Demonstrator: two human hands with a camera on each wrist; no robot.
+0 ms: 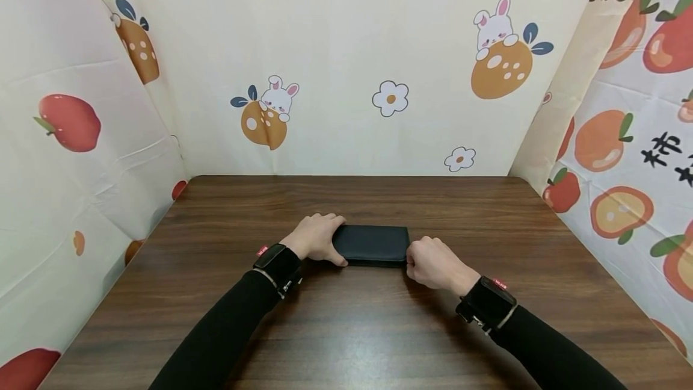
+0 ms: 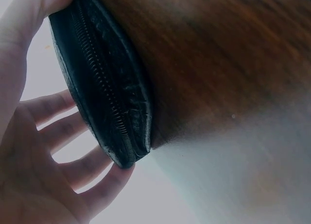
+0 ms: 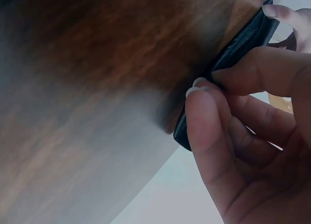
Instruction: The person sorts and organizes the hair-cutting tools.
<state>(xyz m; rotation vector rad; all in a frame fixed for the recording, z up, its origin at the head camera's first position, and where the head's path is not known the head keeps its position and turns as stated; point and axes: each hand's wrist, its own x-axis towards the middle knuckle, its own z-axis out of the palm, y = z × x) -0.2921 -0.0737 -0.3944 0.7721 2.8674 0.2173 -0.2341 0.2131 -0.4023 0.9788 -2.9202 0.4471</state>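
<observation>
A black zip-up wallet (image 1: 372, 243) lies flat on the brown wooden table in the head view. My left hand (image 1: 319, 238) holds its left end, thumb on the near edge and fingers spread along the far edge. In the left wrist view the zipper (image 2: 99, 71) runs along that end with its teeth meshed. At the right end, my right hand (image 1: 436, 263) has curled fingers, thumb and forefinger pinching at the wallet's edge. The right wrist view shows these fingertips (image 3: 201, 107) close together; I cannot tell whether they hold a zipper pull or the edge.
The dark wood-grain tabletop (image 1: 346, 330) spreads around both arms. Behind it hangs a cream cloth (image 1: 335, 47) printed with rabbits and flowers. Fruit-printed cloth sides stand at the left (image 1: 108, 131) and right (image 1: 633, 185). Each wrist wears a black camera band.
</observation>
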